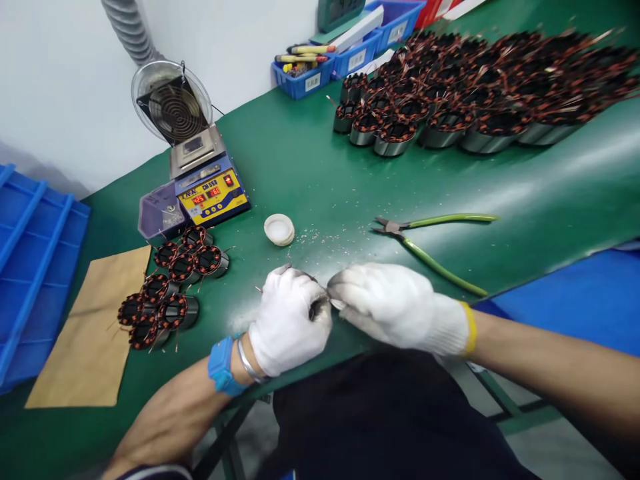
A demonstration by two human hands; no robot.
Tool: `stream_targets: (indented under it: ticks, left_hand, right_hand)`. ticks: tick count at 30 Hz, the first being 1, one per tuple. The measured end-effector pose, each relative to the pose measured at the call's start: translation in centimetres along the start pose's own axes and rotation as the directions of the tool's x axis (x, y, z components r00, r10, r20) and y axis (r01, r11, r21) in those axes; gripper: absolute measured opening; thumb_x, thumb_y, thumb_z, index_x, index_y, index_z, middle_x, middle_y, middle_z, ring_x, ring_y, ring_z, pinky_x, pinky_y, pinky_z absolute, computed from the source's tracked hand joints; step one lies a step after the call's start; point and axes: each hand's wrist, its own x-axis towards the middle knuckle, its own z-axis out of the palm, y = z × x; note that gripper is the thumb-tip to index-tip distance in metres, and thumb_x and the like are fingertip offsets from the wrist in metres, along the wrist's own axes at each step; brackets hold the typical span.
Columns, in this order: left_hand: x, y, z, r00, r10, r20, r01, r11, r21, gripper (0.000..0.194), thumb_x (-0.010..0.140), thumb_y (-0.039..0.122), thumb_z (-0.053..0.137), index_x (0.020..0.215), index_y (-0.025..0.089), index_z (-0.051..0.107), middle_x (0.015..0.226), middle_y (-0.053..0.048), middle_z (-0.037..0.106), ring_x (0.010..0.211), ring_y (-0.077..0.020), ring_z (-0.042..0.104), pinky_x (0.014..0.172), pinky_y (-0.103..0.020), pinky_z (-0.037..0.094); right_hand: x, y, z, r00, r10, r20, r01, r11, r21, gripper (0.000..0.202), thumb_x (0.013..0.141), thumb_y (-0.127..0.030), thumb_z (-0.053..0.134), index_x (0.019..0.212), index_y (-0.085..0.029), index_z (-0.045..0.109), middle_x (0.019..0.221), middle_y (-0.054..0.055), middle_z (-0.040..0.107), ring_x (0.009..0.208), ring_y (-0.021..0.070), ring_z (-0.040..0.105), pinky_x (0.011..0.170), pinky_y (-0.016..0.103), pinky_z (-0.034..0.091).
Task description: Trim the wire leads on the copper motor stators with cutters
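My left hand (293, 320), in a white glove, is wrapped round a motor stator (316, 308). Most of it is hidden; a dark bit and thin wire ends show. Close against it, my gloved right hand (385, 303) has its fingers pinched together at the stator's edge. A small pale edge shows at those fingertips, too little to name. Pliers with green handles (430, 219) lie with spread handles beyond my right hand. A small round white dish (279, 230) sits on the green table (300, 167), with copper-coloured wire bits scattered beside it.
Several wound stators (175, 310) stand at left, near brown cardboard (85, 333) and a blue crate (35, 267). Behind them is a solder pot (213, 193) with a fan (175, 110). Many more stators (395, 140) fill the back right, beside blue bins (303, 83).
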Motion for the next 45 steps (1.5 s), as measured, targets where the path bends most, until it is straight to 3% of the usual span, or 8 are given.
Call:
stream_targets:
  ticks: [4, 11, 18, 25, 28, 32, 39, 45]
  left_hand:
    - [-0.1, 0.0, -0.1, 1.0, -0.001, 0.009, 0.001, 1.0, -0.002, 0.011, 0.082, 0.015, 0.058, 0.074, 0.022, 0.058, 0.074, -0.003, 0.067, 0.08, -0.0196, 0.066, 0.097, -0.041, 0.052]
    - [0.0, -0.1, 0.1, 1.0, 0.015, -0.012, -0.015, 1.0, -0.011, 0.013, 0.08, 0.012, 0.057, 0.072, 0.021, 0.057, 0.072, -0.002, 0.065, 0.076, -0.0183, 0.064, 0.095, -0.04, 0.053]
    - [-0.1, -0.1, 0.0, 1.0, 0.011, 0.02, -0.011, 1.0, -0.004, 0.01, 0.082, 0.015, 0.058, 0.073, 0.02, 0.059, 0.073, -0.003, 0.066, 0.08, -0.0201, 0.066, 0.098, -0.043, 0.051]
    - [-0.1, -0.1, 0.0, 1.0, 0.001, 0.0, -0.001, 1.0, -0.001, 0.014, 0.081, 0.013, 0.057, 0.07, 0.022, 0.056, 0.071, -0.002, 0.065, 0.075, -0.0182, 0.063, 0.096, -0.041, 0.052]
    - [-0.1, -0.1, 0.1, 1.0, -0.003, 0.027, 0.003, 1.0, -0.014, 0.012, 0.081, 0.014, 0.058, 0.072, 0.022, 0.057, 0.071, -0.002, 0.066, 0.077, -0.019, 0.064, 0.097, -0.043, 0.052]
    - [-0.1, -0.2, 0.2, 0.998, -0.009, 0.061, 0.01, 1.0, -0.018, 0.012, 0.083, 0.016, 0.058, 0.073, 0.022, 0.058, 0.073, -0.002, 0.067, 0.081, -0.0203, 0.065, 0.1, -0.045, 0.051]
    - [0.0, 0.0, -3.5, 0.958, -0.125, 0.257, 0.115, 0.992, 0.055, 0.055, 0.072, 0.022, 0.066, 0.126, 0.017, 0.056, 0.12, -0.013, 0.067, 0.111, -0.0311, 0.062, 0.099, -0.047, 0.053]
    - [-0.2, -0.2, -4.8, 0.892, -0.16, 0.423, 0.076, 0.975, 0.208, 0.057, 0.081, 0.018, 0.061, 0.136, 0.019, 0.05, 0.124, -0.012, 0.066, 0.106, -0.0301, 0.064, 0.09, -0.045, 0.056]
  right_hand:
    - [0.3, -0.8, -0.1, 0.966, 0.192, 0.172, -0.237, 0.921, 0.308, 0.029, 0.095, -0.027, 0.038, 0.079, -0.019, 0.061, 0.064, 0.004, 0.067, 0.056, 0.0172, 0.063, 0.056, 0.028, 0.047]
    - [-0.4, 0.6, -0.3, 0.976, -0.217, -0.031, 0.208, 0.96, -0.185, 0.026, 0.092, -0.022, 0.048, 0.104, -0.018, 0.07, 0.107, 0.015, 0.075, 0.09, 0.0272, 0.069, 0.078, 0.041, 0.051]
    - [0.1, -0.6, 0.2, 0.968, 0.205, 0.144, -0.243, 0.905, 0.35, 0.038, 0.102, -0.031, 0.034, 0.077, -0.02, 0.06, 0.059, 0.001, 0.067, 0.051, 0.0152, 0.062, 0.053, 0.025, 0.047]
    - [-0.4, 0.5, -0.5, 0.948, -0.314, -0.056, 0.281, 0.904, -0.322, 0.029, 0.093, -0.022, 0.046, 0.104, -0.015, 0.072, 0.1, 0.016, 0.075, 0.087, 0.0276, 0.069, 0.083, 0.043, 0.052]
    - [0.2, -0.5, -0.1, 0.998, 0.05, -0.03, -0.047, 0.996, 0.08, 0.028, 0.093, -0.031, 0.043, 0.082, -0.019, 0.066, 0.076, 0.01, 0.072, 0.068, 0.0219, 0.066, 0.066, 0.035, 0.052]
    - [0.6, -0.8, -0.4, 0.889, 0.296, 0.349, -0.457, 0.6, 0.656, 0.029, 0.088, -0.043, 0.045, 0.069, -0.023, 0.05, 0.054, 0.001, 0.06, 0.049, 0.0176, 0.061, 0.05, 0.028, 0.048]
    - [-1.7, -2.1, -0.5, 0.927, 0.334, 0.168, -0.352, 0.932, 0.09, 0.034, 0.075, -0.049, 0.07, 0.098, -0.024, 0.07, 0.091, 0.006, 0.073, 0.078, 0.0261, 0.069, 0.063, 0.033, 0.048]
    - [-1.1, -4.4, 3.3, 0.988, 0.154, -0.033, -0.157, 0.972, -0.176, 0.024, 0.086, -0.038, 0.063, 0.098, -0.019, 0.07, 0.098, 0.011, 0.07, 0.087, 0.0294, 0.066, 0.074, 0.039, 0.048]
